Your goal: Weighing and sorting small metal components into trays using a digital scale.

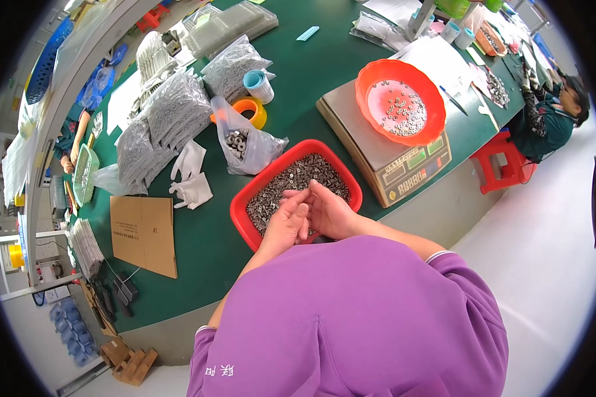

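Beneath the fingers (322, 197) I make out glinting metal parts (267, 197) in a smooth, glossy plastic tub (238, 210) — left of them, matt cardboard (142, 228) and soft cloth gloves (192, 188); farther beyond, crinkled, shiny plastic bags (177, 106).

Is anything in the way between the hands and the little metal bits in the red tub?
No, nothing I can see. The left hand and right hand are together over the metal bits, inside the rim of the open red tub.
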{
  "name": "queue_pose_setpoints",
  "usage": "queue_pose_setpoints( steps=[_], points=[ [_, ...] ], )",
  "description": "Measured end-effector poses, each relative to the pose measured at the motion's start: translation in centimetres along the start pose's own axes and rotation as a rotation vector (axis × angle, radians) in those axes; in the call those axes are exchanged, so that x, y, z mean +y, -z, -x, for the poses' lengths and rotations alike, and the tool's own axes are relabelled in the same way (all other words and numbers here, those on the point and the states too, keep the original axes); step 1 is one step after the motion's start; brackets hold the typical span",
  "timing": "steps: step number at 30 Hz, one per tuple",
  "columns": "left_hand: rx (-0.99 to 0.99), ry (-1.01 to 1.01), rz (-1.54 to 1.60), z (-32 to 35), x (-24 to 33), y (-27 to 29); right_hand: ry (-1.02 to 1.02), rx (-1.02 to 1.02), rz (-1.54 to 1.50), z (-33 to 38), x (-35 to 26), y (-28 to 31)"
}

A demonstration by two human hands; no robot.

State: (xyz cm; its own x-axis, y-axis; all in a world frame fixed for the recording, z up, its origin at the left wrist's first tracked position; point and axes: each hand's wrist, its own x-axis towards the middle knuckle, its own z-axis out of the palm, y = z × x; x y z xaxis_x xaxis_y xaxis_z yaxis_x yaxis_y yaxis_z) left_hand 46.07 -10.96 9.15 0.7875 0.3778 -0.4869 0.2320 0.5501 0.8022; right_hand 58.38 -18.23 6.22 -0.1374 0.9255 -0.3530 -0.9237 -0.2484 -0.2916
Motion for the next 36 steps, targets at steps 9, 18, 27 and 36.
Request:
queue_pose_setpoints(
  steps=[9,18,27,36],
  points=[
    [0.063,-0.001,0.530,-0.6,-0.3,1.4,0.232,0.116,0.166,0.8,-3.1,1.1],
    [0.048,0.198,0.460,-0.2,-0.7,2.7,0.856,0.968,1.667,6.1,-16.9,1.7],
    [-0.066,0.152,0.371,-0.1,1.1,1.3,0.334,0.164,0.679,0.3,-3.9,1.4],
    [-0.115,0.074,0.254,0.0,0.8,1.0,0.005,-0.098,0.000,-0.5,0.2,0.8]
  ],
)
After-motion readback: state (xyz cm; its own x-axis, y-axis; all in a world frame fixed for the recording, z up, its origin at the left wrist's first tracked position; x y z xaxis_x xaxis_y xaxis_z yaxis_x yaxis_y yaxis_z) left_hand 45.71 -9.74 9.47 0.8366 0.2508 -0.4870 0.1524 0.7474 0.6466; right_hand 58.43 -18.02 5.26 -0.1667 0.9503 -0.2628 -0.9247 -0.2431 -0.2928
